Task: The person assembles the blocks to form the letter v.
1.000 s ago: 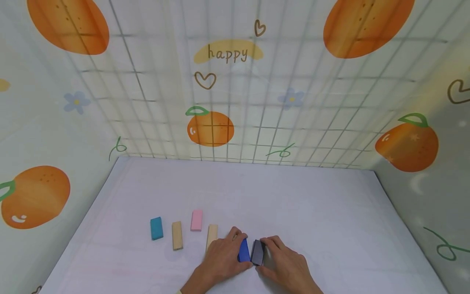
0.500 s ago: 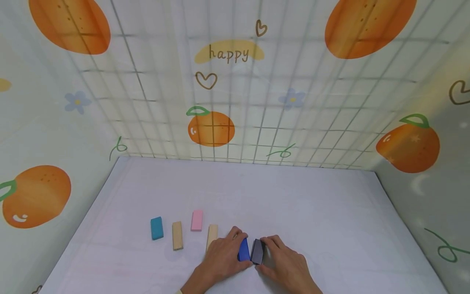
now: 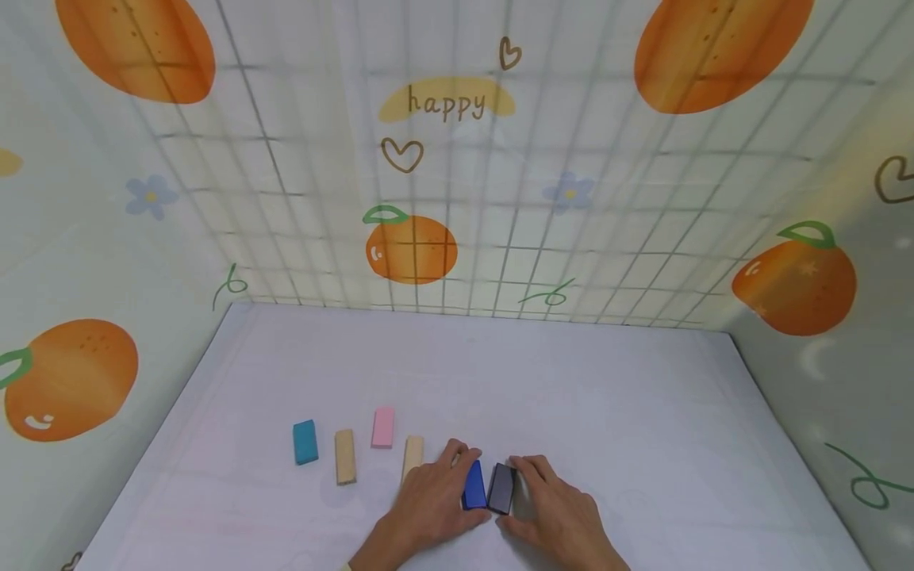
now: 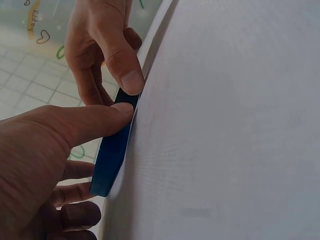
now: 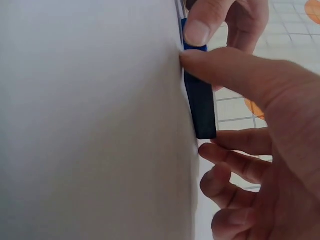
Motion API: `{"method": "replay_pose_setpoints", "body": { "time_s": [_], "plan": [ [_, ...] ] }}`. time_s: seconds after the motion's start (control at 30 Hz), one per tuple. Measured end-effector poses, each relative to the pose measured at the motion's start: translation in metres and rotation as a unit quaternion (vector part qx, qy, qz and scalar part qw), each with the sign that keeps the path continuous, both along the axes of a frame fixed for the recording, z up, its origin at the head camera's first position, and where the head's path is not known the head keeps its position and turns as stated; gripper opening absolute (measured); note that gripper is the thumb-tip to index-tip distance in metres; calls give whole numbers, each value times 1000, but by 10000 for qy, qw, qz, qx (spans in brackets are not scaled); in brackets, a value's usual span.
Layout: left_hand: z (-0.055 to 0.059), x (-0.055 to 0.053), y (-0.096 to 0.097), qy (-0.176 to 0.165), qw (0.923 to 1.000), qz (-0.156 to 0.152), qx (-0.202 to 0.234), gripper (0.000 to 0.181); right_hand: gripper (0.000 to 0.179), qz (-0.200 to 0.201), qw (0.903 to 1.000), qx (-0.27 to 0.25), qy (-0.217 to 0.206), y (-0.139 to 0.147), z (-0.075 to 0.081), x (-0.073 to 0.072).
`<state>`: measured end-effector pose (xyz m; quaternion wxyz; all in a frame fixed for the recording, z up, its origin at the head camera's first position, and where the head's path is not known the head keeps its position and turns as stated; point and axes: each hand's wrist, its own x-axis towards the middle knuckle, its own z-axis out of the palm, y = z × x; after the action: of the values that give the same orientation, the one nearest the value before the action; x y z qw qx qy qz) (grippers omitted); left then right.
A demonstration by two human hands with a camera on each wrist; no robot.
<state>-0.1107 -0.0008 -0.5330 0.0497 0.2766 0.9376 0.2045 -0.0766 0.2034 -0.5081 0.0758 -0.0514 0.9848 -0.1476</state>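
Matt white tabletop (image 3: 585,388), cloth-like
The blue block (image 3: 474,486) and dark grey block (image 3: 502,488) look smooth; 2 tan blocks (image 3: 345,457), bare wood; the printed curtain (image 3: 471,178), thin cloth.

Soft light sweeps evenly across the head view's tabletop (image 3: 614,381) | curtain (image 3: 874,381) shaded grey at three o'clock, warm glow at two | wrist views dimmer, right one's tabletop shadowed towards six

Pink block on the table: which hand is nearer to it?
Left. In the head view, the left hand is below and right of the pink block, gripping a blue block; the right hand is farther right, at the dark grey block.
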Motion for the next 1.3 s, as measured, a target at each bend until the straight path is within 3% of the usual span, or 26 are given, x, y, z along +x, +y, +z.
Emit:
{"method": "replay_pose_setpoints", "body": {
  "time_s": [0.3, 0.53, 1.0, 1.3],
  "plan": [
    [1, -1, -3, -25, 9995, -126, 281, 79, 97, -3, 10000, -45, 7, 1, 2, -1],
    [4, -3, -8, -154, 9996, -161, 165, 79, 104, -11, 9999, -101, 92, 0, 0, 0],
    [13, 1, -12, 8, 9998, -131, 127, 79, 107, -114, 9999, -104, -49, -3, 0, -1],
    [11, 2, -14, -1, 9999, -9, 136, 79, 106, -77, 9999, -85, 6, -3, 0, -1]
  ]
}}
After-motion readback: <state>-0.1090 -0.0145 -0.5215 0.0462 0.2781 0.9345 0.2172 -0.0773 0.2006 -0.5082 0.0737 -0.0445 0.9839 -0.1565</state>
